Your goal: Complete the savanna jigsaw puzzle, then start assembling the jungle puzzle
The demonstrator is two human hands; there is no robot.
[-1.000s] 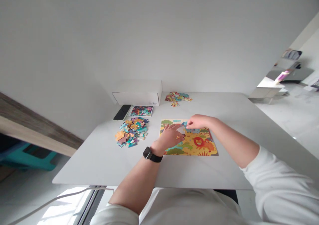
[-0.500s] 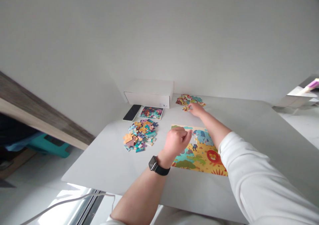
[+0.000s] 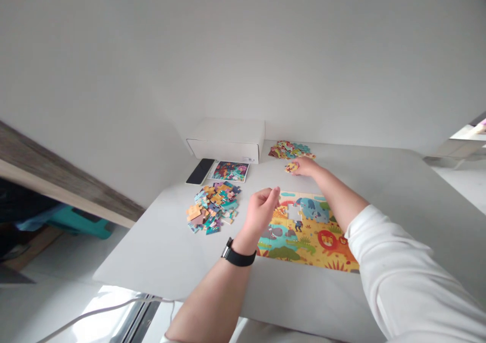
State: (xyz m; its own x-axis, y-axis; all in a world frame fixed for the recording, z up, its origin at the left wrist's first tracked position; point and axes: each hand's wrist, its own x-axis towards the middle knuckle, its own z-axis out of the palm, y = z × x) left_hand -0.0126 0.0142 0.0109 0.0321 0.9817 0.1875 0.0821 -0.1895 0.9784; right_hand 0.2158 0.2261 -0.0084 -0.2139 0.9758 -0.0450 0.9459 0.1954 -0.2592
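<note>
My right hand (image 3: 307,166) pinches a yellow puzzle piece (image 3: 292,167) just in front of a pile of loose pieces (image 3: 290,150) at the back of the table. Over the left edge of the animal jigsaw puzzle (image 3: 304,241) hovers my left hand (image 3: 261,208), its fingers curled in and the thumb up; whether anything is inside them is hidden. The puzzle shows lions, an elephant and a pond, with a gap of bare table left of the elephant. My right forearm passes over its right side.
On the left lies a second heap of puzzle pieces (image 3: 214,206). Behind it are a picture card (image 3: 230,171) and a phone (image 3: 200,171). A white box (image 3: 228,143) stands against the wall. The table's left edge (image 3: 125,236) slopes toward me.
My right hand has drawn slightly right, away from the back pile, with the yellow piece in it. My left hand has turned thumb-up and shifted a little left, uncovering more of the puzzle.
</note>
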